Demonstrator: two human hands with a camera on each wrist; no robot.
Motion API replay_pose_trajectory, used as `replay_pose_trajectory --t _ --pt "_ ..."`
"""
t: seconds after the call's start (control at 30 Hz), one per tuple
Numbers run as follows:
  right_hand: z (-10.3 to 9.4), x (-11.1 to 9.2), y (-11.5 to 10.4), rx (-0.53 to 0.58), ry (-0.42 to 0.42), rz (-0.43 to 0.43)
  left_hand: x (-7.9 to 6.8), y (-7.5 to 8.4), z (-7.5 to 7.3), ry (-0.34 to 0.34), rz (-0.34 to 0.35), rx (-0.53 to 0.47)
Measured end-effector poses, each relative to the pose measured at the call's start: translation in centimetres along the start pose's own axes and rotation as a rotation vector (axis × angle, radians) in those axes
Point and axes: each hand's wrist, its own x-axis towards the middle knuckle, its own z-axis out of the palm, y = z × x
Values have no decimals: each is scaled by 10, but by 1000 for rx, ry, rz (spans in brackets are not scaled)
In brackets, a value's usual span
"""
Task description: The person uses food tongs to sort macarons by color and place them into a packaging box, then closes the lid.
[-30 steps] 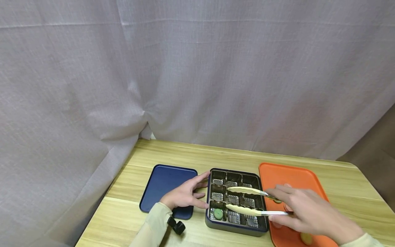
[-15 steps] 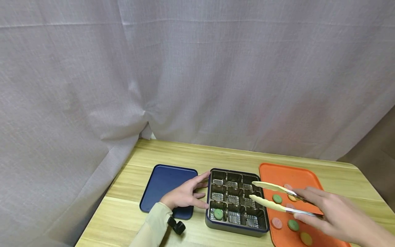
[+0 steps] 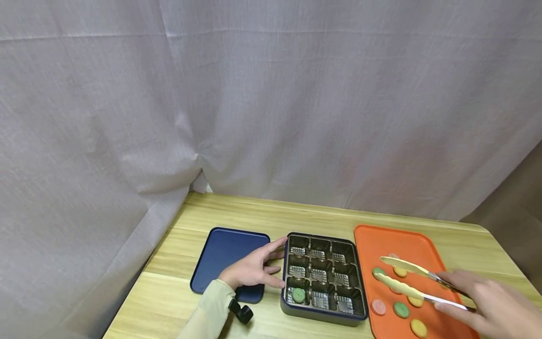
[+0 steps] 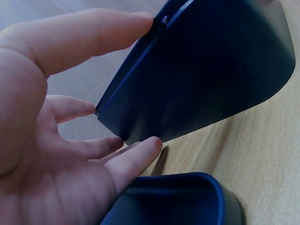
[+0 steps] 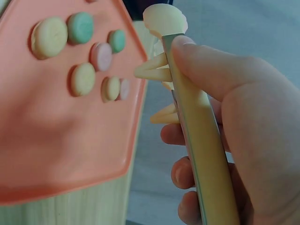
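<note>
The left hand is resting with its digits spread against the left side of a nine-compartment box, touching rather than wrapping it, probably to be steadying it. Well apart from it, the right hand is gripping a pair of cream-tipped tongs toward their handle end; their two arms are standing apart over an orange tray, seemingly parted wide enough for a macaron. Green, pink and yellow macarons are lying loose on that tray, which is sitting just beside the box on its right, presumably for being within the tongs' reach. One green macaron is lying in the box's near-left compartment. A dark blue lid is lying to the left on the wooden table, likely for being out of the tongs' way. Only the head view is showing the nine compartments; the left wrist view is instead showing fingertips meeting the box's plain outer wall. The right wrist view is revealing the thumb pressing along the tongs' handle, fingers curling beneath, and the macarons' thick sides. Whether a tong tip is touching any macaron, I cannot tell.
</note>
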Motion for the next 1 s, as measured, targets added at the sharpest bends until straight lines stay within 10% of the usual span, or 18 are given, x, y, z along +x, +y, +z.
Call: replay_pose_trajectory --t 0.67,1.0 --pt "12 13 12 -25 -304 132 1 -1 0 -4 4 -9" --pt "14 16 10 -27 -280 80 1 -1 0 0 8 -13"
